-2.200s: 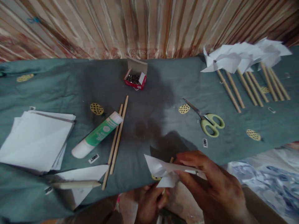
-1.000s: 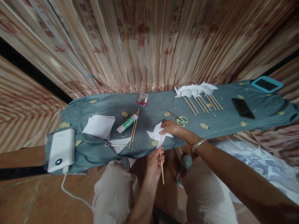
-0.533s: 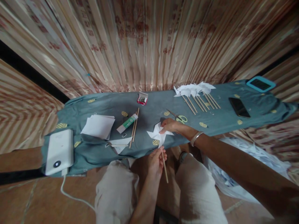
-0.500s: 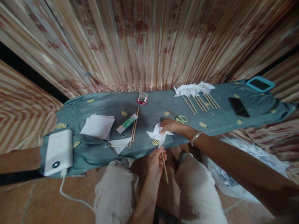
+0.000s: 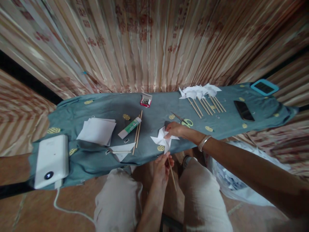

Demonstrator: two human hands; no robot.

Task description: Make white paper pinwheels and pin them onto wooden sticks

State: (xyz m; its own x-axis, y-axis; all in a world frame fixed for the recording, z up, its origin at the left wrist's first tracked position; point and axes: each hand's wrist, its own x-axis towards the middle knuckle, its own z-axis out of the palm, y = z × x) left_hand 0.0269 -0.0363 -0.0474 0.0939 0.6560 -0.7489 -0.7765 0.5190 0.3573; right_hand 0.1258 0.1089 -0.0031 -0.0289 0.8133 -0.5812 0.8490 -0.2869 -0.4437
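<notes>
A white paper pinwheel (image 5: 160,138) is held over the front edge of the cloth-covered table (image 5: 108,106). My right hand (image 5: 174,129) pinches it near its centre, fingers closed on the paper. Below it, my left hand (image 5: 162,164) is closed around the top of a thin wooden stick (image 5: 172,174), its fingertips by the lowest blade. The stick slants down past the table edge. Close behind my right hand lie scissors (image 5: 186,122) with pale green handles. Whether the stick is fastened to the pinwheel is hidden by my fingers.
Finished-looking pinwheels (image 5: 200,92) lie in a row at the back right. Leftward are a glue stick (image 5: 129,128), loose sticks (image 5: 137,133), stacked paper (image 5: 96,131), a red box of small metal pieces (image 5: 146,100) and a white power bank (image 5: 51,161). A phone (image 5: 243,111) rests rightward.
Both hands keep their hold on the pinwheel and stick, nearly still. The lower end of the stick has swung slightly right. The camera view has shifted a little.
</notes>
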